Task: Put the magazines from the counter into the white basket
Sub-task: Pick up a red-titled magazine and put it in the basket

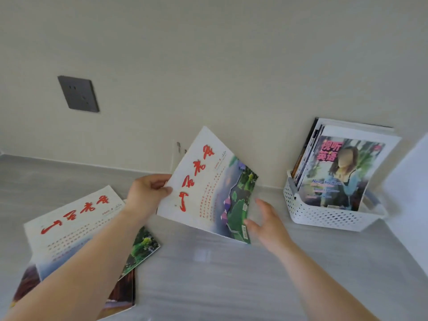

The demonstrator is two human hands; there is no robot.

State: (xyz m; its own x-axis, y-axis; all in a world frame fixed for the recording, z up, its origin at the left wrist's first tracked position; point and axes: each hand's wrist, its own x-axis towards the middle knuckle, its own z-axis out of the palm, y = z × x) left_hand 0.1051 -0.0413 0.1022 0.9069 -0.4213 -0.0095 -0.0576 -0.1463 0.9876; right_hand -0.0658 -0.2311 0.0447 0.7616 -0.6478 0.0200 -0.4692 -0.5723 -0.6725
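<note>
My left hand (148,193) grips the left corner of a white magazine (208,186) with red script and a green landscape, holding it tilted above the grey counter (220,274). My right hand (266,223) is spread open just beside the magazine's lower right edge, fingertips close to it or touching it. A matching white magazine (76,225) lies flat on the counter at the left, partly under my left forearm, on top of another magazine (122,295). The white perforated basket (324,216) stands at the right against the wall, with several magazines (342,172) upright in it.
A dark wall socket (78,93) is set in the cream wall at upper left. A white panel (412,193) rises at the right edge, just beyond the basket. The counter's back edge meets the wall behind the magazines.
</note>
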